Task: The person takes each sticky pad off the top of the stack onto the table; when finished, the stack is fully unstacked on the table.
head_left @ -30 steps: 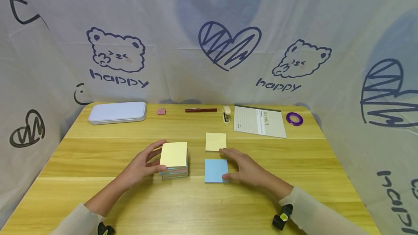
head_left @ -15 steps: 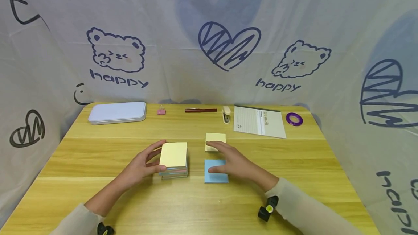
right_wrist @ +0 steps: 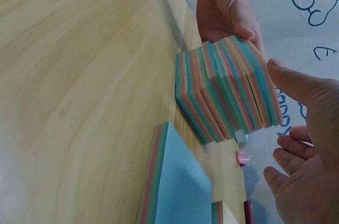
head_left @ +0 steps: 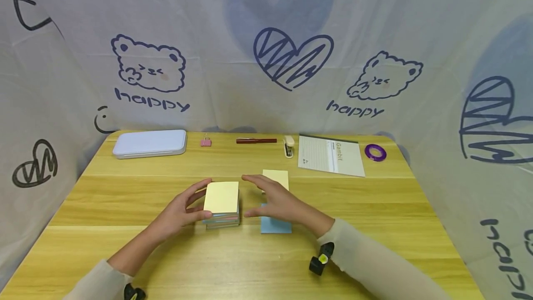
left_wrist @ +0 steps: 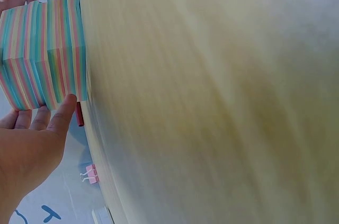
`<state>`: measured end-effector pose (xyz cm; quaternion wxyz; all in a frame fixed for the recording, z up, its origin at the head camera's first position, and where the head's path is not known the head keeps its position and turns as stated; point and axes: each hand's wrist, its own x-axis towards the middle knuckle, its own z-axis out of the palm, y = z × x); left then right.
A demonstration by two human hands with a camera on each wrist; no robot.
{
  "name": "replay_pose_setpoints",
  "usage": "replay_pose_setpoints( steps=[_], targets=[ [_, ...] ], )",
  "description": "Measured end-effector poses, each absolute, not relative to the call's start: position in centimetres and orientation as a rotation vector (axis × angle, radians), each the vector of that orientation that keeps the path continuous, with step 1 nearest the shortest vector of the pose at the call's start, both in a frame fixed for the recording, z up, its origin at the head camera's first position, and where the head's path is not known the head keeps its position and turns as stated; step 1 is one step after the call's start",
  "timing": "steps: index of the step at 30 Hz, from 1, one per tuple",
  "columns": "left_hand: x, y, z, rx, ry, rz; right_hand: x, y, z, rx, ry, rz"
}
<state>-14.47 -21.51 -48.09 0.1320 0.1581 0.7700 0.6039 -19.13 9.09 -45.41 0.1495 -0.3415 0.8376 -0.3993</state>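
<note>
Two hands in play: left hand (head_left: 187,205) has a tall stack of paper notes (head_left: 222,197) gripped from its left side, thumb on the near edge, fingers toward the far one. Right hand (head_left: 281,201) is spread wide, fingertips just beside the stack. Blue pad (head_left: 276,227) sits below that hand, yellow pad (head_left: 279,178) just beyond it.
</note>
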Motion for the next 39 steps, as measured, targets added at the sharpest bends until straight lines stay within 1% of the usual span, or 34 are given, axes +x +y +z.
replay_pose_setpoints(
  steps=[14,39],
  targets=[
    [-14.4,-21.6,-48.1,0.481,2.221,1.748,-19.0,6.6,-45.2,-1.037,2.387,-1.13],
    [-14.4,-21.3,-48.3,0.494,2.281,1.698,-19.0,6.7,-45.3,-1.048,2.344,-1.209]
  ],
)
